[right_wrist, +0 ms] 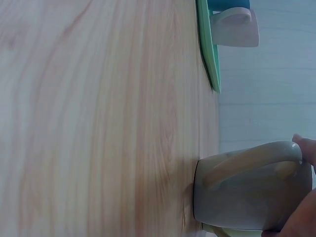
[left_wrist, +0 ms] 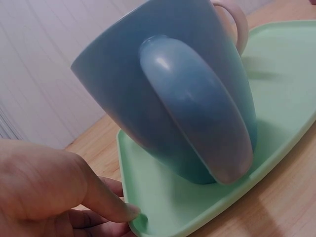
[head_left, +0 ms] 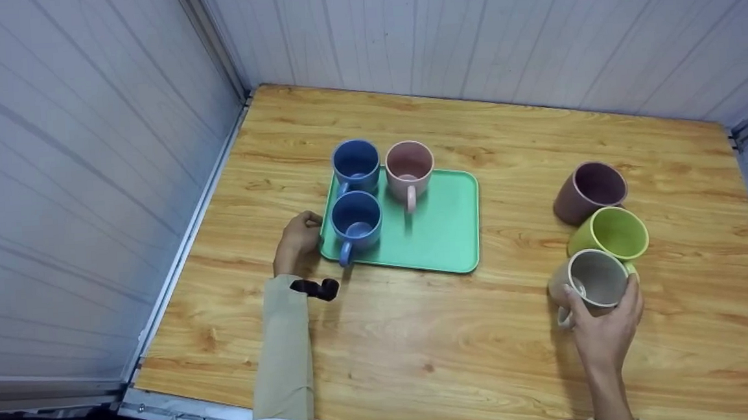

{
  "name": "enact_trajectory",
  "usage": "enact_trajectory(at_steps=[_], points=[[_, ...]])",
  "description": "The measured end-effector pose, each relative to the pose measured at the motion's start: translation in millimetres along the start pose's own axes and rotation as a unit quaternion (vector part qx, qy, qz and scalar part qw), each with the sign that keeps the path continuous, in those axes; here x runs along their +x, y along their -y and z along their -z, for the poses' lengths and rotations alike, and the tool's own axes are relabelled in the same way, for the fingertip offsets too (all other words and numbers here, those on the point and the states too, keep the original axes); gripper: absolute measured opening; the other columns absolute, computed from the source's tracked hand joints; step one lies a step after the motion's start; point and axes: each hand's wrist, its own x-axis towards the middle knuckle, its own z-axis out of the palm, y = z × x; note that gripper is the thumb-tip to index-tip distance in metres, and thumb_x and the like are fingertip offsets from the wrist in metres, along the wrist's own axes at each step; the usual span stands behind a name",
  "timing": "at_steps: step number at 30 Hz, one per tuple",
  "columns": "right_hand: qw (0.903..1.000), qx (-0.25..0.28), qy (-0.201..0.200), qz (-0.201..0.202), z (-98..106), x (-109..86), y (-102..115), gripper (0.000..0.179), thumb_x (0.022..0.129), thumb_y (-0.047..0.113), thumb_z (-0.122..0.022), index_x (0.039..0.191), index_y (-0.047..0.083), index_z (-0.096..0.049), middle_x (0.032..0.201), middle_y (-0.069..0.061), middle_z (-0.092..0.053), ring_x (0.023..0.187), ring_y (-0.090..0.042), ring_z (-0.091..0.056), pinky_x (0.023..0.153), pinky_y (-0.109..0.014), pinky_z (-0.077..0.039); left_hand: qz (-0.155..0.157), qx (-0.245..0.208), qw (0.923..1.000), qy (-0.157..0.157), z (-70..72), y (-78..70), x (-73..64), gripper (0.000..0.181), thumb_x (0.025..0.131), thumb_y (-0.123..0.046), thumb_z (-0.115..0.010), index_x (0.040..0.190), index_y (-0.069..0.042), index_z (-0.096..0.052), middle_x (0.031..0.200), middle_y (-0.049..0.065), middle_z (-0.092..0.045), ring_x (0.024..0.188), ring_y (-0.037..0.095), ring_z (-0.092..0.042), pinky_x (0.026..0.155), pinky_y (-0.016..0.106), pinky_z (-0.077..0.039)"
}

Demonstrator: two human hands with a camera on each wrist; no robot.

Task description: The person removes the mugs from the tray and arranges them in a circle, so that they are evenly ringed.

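My left hand (head_left: 298, 240) pinches the near-left rim of a green tray (head_left: 447, 231), the thumb pressing on the rim in the left wrist view. A blue mug (head_left: 356, 216) stands on the tray close beside that hand, its handle (left_wrist: 197, 108) towards the near side. Behind it are a second blue mug (head_left: 355, 160) and, to the right, a pink mug (head_left: 409, 162). On the right, my right hand (head_left: 606, 335) grips a grey mug (right_wrist: 247, 202) near its rim, thumb and fingers on opposite sides. Its handle points towards the near left.
Just behind the grey mug stand a yellow-green mug (head_left: 619, 231) and a dark purple mug (head_left: 571, 201), close together. Wooden tabletop (head_left: 421, 343) lies between the tray and these mugs. White panels (head_left: 467, 35) wall the table at the back and sides.
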Motion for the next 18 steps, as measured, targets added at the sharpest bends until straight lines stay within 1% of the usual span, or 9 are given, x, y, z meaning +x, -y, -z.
enact_trajectory(at_steps=[6,10,14,18], points=[[0.9999,-0.006,-0.009,-0.003,0.9,1.2,-1.4,0.095,0.073,0.019,-0.082,0.150,0.008,-0.027,0.150,-0.018,-0.030,0.139,-0.029,-0.028,0.116,-0.040,-0.020,0.002,0.004,1.0000,0.003,1.0,-0.6,0.7,0.034,0.095,-0.022,-0.052,0.125,-0.005,-0.054,0.130,0.017,-0.055,0.121,0.031,-0.050,0.103,0.042,-0.039],[0.9998,-0.008,-0.016,-0.005,0.2,2.1,-2.3,0.095,0.073,0.019,-0.083,0.150,0.009,-0.028,0.150,-0.016,-0.032,0.138,-0.027,-0.030,0.115,-0.038,-0.020,0.009,-0.010,0.9999,0.009,0.5,-0.6,1.0,0.034,0.096,-0.018,-0.050,0.127,-0.005,-0.054,0.130,0.017,-0.055,0.120,0.030,-0.050,0.103,0.041,-0.040],[0.9998,-0.003,-0.021,-0.007,-1.0,2.4,-2.2,0.093,0.072,0.018,-0.083,0.149,0.011,-0.031,0.148,-0.014,-0.034,0.136,-0.026,-0.032,0.114,-0.035,-0.021,0.007,-0.011,0.9999,0.007,0.2,-0.1,1.2,0.033,0.096,-0.017,-0.049,0.126,-0.004,-0.054,0.129,0.017,-0.056,0.118,0.029,-0.051,0.101,0.041,-0.041],[0.9997,0.000,-0.024,-0.009,-1.0,2.0,-1.3,0.093,0.072,0.018,-0.083,0.148,0.011,-0.032,0.147,-0.014,-0.035,0.135,-0.026,-0.033,0.114,-0.034,-0.022,0.006,-0.023,0.9997,0.008,-0.1,0.8,0.5,0.032,0.096,-0.016,-0.049,0.126,-0.004,-0.054,0.129,0.017,-0.056,0.118,0.030,-0.051,0.101,0.042,-0.041]])
